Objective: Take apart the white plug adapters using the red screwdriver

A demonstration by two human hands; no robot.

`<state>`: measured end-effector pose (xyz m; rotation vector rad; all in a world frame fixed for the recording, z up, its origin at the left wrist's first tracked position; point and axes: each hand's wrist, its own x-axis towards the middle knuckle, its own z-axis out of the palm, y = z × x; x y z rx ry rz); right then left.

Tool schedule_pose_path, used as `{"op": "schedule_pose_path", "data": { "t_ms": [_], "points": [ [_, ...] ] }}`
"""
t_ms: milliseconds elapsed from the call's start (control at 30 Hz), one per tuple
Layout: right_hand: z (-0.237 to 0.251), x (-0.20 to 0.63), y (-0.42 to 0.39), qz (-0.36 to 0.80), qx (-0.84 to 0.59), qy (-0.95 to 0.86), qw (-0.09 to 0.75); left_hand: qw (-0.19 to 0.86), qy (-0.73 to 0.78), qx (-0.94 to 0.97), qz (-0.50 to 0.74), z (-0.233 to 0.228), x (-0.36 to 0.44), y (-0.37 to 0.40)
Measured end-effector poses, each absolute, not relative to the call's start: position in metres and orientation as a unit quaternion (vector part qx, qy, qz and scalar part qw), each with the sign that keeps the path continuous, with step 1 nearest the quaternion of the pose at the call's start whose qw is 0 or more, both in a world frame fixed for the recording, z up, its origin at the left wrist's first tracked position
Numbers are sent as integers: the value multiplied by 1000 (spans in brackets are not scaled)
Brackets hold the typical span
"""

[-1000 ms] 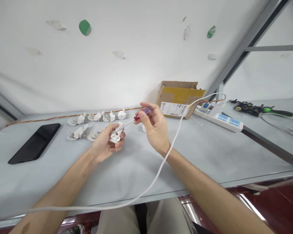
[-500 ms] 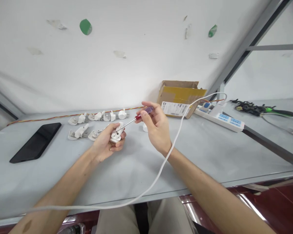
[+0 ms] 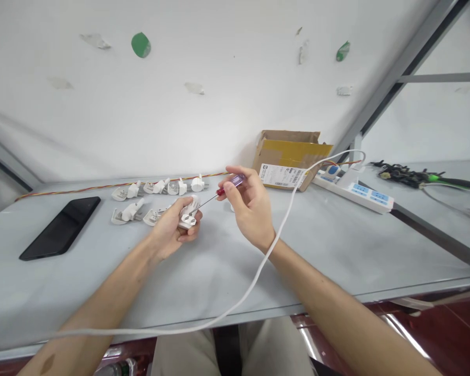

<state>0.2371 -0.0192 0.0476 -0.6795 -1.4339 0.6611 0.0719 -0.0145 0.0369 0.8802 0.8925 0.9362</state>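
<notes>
My left hand (image 3: 173, 225) is closed around a white plug (image 3: 188, 219), holding it tilted above the table. In my right hand (image 3: 250, 204) is a screwdriver (image 3: 232, 185) with a red and purple see-through handle, pinched between thumb and fingers. The screwdriver's thin metal shaft points down to the left, and its tip meets the face of the plug. Several more white plugs (image 3: 130, 211) lie in two rows just beyond my left hand. Part of a small white piece (image 3: 232, 208) shows behind my right hand, mostly hidden.
A black phone (image 3: 60, 228) lies at the left. At the back stand a cardboard box (image 3: 293, 154) and a white power strip (image 3: 356, 190). Across my right wrist runs a white cable (image 3: 254, 282). Black tangled items and a green-handled tool (image 3: 452, 181) lie far right.
The screwdriver handle has turned a little in my right fingers, its tip staying at the plug. The plug has tilted slightly in my left hand. The whole view has shifted slightly.
</notes>
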Motion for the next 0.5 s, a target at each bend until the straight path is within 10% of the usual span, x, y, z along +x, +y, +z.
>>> {"op": "schedule_pose_path", "data": {
  "t_ms": [500],
  "points": [
    [42, 234, -29, 56, -299, -737, 603, 594, 465, 440, 488, 35, 72, -15]
  ]
}}
